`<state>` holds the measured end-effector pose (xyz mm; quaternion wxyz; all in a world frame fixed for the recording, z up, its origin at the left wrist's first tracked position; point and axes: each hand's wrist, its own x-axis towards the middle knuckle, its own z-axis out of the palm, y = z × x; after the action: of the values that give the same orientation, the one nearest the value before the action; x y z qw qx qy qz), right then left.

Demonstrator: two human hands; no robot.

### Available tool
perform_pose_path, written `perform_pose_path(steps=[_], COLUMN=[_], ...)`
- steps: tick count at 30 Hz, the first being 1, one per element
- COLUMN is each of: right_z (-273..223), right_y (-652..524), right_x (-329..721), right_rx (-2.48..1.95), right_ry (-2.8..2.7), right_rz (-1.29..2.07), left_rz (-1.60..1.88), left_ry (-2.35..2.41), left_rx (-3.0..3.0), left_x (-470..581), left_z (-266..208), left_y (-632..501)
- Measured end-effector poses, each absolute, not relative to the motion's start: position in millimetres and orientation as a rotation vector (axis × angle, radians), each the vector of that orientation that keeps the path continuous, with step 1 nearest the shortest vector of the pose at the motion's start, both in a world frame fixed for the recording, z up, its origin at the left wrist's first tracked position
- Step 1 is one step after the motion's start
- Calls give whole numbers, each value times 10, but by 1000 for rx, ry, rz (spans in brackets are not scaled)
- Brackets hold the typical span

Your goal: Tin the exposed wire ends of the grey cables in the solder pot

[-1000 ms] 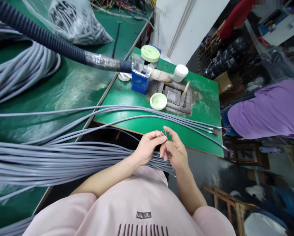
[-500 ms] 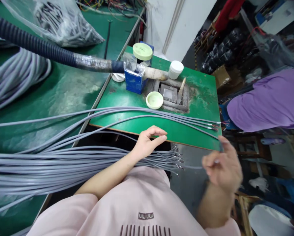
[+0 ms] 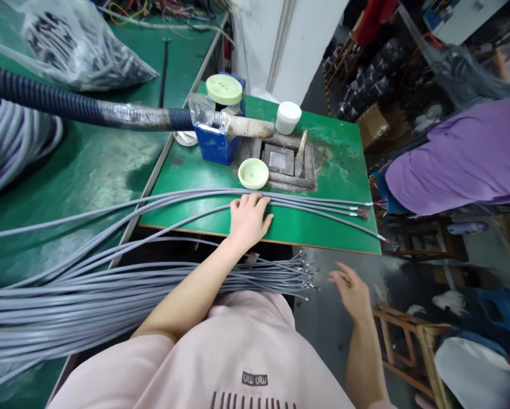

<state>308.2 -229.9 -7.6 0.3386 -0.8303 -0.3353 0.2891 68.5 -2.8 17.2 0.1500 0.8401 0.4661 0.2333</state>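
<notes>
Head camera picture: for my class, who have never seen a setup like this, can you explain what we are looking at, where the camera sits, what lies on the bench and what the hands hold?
The camera is worn on a person's head and looks down past their pink top at their own bare hands. The left hand lies flat on grey cables stretched across a small green table. The right hand hangs open over the floor, holding nothing, near the stripped ends of a thick bundle of grey cables. On the table stand a blue box, a white jar, a pale green lid and a square metal tray. A corrugated hose reaches in from the left. The purple sleeve belongs to another person.
</notes>
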Motion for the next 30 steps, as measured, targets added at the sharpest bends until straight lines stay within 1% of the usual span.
perform_pose_path(steps=[4, 5, 7, 8, 10, 13, 15, 18, 20, 21, 26, 30], right_z=[-41, -36, -23, -8, 53, 227, 371, 550, 601, 601, 460, 384], right_y=[-1847, -1756, -1614, -1561, -1487, -1449, -1467, -1535, -1580, -1597, -1608, -1613], right_x=[2433, 2314, 2170, 2153, 2225, 2506, 2693, 2802, 2733, 2665, 2249, 2107], right_rx=[-1664, -1554, -1391, -1333, -1251, -1186, -1187, -1197, -1222, -1268, -1675, -1744], right_ry=[-987, -1007, -981, -933, -778, -538, -456, -480, -620, -725, -1403, -1758], right_rz=[1377, 1487, 1597, 1589, 1436, 989, 711, 464, 454, 500, 867, 866], left_rz=[558, 548, 562, 590, 676, 756, 741, 644, 613, 623, 795, 911], left_ry=[1288, 1249, 1159, 1113, 1014, 828, 710, 601, 565, 564, 647, 716], left_rx=[2500, 2522, 2553, 2556, 2522, 2426, 2380, 2308, 2169, 2064, 1353, 1010], left_x=[740, 749, 753, 744, 705, 611, 549, 491, 481, 482, 499, 443], left_z=[159, 168, 212, 243, 309, 344, 292, 164, 122, 127, 333, 438], left_y=[-52, -89, -199, -268, -417, -626, -736, -838, -856, -849, -686, -538])
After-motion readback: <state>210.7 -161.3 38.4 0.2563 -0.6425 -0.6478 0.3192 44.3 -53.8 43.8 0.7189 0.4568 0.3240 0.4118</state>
